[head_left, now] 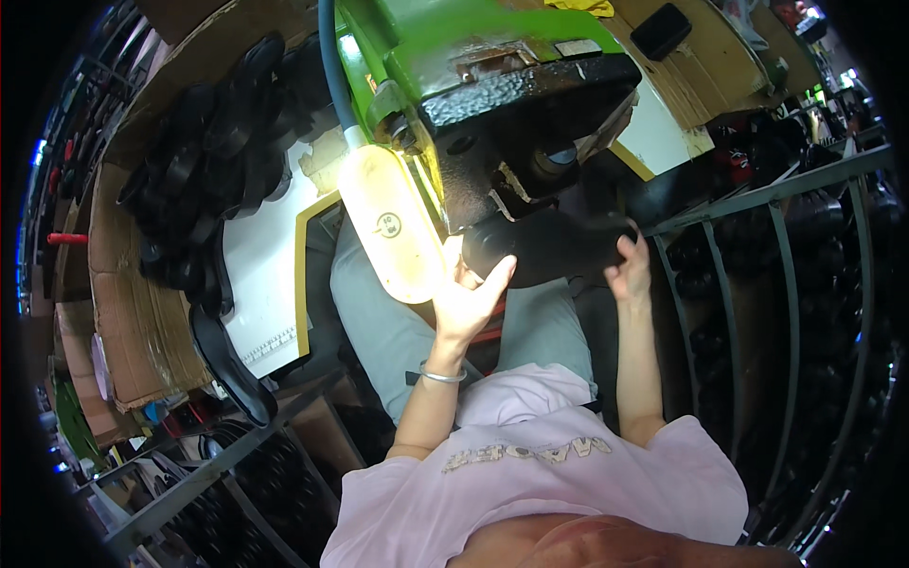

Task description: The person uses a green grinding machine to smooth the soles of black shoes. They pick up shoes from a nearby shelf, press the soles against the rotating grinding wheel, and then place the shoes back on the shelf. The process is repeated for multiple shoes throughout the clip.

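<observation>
A black shoe sole [559,251] lies crosswise in front of me, just below the dark head of a green machine [492,66]. Around its left end my left hand [473,298] is closed, thumb on the near side and fingers partly hidden behind. At the opposite end, my right hand [630,270] grips the sole's edge between thumb and curled fingers, slightly blurred. A lit, oval lamp [388,222] hangs beside my left hand and glares over its fingers. The machine's head hides part of the sole's far edge.
Many black soles [227,142] are heaped in a cardboard box [142,293] on the left; one sole [227,364] leans over its near side. A white board [260,275] with a yellow edge lies beside it. Metal rack rails [786,256] stand right, another cardboard box [705,80] far right.
</observation>
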A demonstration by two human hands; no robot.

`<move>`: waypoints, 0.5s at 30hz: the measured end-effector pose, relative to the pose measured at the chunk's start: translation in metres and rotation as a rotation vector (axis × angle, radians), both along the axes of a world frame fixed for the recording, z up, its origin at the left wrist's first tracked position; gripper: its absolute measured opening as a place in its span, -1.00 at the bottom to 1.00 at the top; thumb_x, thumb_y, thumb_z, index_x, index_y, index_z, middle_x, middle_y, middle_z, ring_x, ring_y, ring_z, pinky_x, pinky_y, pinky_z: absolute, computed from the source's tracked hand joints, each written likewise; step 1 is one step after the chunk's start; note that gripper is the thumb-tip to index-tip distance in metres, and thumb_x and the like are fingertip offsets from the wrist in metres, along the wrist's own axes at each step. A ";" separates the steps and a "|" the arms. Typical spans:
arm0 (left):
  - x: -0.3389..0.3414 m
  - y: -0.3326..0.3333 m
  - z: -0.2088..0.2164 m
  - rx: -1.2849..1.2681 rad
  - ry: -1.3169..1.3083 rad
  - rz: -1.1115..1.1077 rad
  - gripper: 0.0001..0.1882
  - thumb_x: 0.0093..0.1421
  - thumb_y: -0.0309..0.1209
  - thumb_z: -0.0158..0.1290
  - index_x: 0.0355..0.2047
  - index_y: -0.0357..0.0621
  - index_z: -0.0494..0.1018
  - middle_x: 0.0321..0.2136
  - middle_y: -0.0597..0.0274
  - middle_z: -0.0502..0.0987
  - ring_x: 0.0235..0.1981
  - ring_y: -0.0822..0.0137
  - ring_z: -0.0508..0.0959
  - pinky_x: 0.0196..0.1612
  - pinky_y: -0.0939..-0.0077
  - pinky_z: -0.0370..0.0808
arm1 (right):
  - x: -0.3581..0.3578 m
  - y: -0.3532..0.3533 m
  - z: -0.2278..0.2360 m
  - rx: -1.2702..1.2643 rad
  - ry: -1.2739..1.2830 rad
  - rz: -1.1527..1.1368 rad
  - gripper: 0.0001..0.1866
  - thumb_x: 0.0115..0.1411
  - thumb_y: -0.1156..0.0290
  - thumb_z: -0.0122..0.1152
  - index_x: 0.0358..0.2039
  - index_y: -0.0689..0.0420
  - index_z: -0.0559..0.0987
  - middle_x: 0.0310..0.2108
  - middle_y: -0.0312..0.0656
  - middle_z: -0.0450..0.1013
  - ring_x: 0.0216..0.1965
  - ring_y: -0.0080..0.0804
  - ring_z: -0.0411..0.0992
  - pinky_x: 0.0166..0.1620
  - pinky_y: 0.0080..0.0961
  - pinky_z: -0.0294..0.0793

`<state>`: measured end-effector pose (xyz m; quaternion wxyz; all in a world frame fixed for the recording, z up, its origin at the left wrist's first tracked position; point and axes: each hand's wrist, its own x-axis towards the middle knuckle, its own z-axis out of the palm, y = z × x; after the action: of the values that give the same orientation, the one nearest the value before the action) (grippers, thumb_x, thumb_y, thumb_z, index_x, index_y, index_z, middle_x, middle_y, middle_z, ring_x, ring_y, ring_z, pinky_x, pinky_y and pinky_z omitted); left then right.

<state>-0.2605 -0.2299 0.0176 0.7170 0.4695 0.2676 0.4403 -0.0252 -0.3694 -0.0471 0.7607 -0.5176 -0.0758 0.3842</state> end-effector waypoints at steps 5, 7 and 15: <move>-0.003 0.015 -0.024 0.319 0.165 0.136 -0.72 0.05 -0.68 0.22 -0.22 -0.33 0.45 -0.34 0.27 0.52 -0.32 0.50 0.49 -0.23 0.63 0.48 | 0.028 0.042 0.063 0.002 -0.255 0.082 -0.52 0.07 0.45 0.28 0.03 0.23 0.43 -0.28 -0.24 0.51 -0.52 -0.64 0.47 -0.76 -0.85 0.14; -0.007 0.016 -0.022 0.330 0.247 0.196 -0.71 0.03 -0.67 0.23 -0.21 -0.34 0.47 -0.33 0.26 0.53 -0.31 0.49 0.50 -0.22 0.64 0.47 | 0.027 0.056 0.083 0.019 -0.294 0.102 -0.49 0.05 0.48 0.31 0.03 0.25 0.42 -0.30 -0.24 0.52 -0.56 -0.67 0.46 -0.77 -0.85 0.14; -0.049 0.019 -0.004 0.080 0.047 0.112 -0.61 -0.01 -0.68 0.24 -0.12 -0.33 0.46 -0.24 0.23 0.55 -0.23 0.43 0.54 -0.11 0.57 0.48 | 0.003 0.081 0.111 0.002 -0.374 0.210 -0.39 -0.03 0.52 0.38 0.06 0.30 0.38 -0.32 -0.27 0.47 -0.58 -0.76 0.39 -0.75 -0.88 0.18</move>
<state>-0.3097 -0.2104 0.0134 0.6656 0.4922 0.2924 0.4788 -0.0224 -0.2881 0.0635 0.6896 -0.5686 -0.2695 0.3584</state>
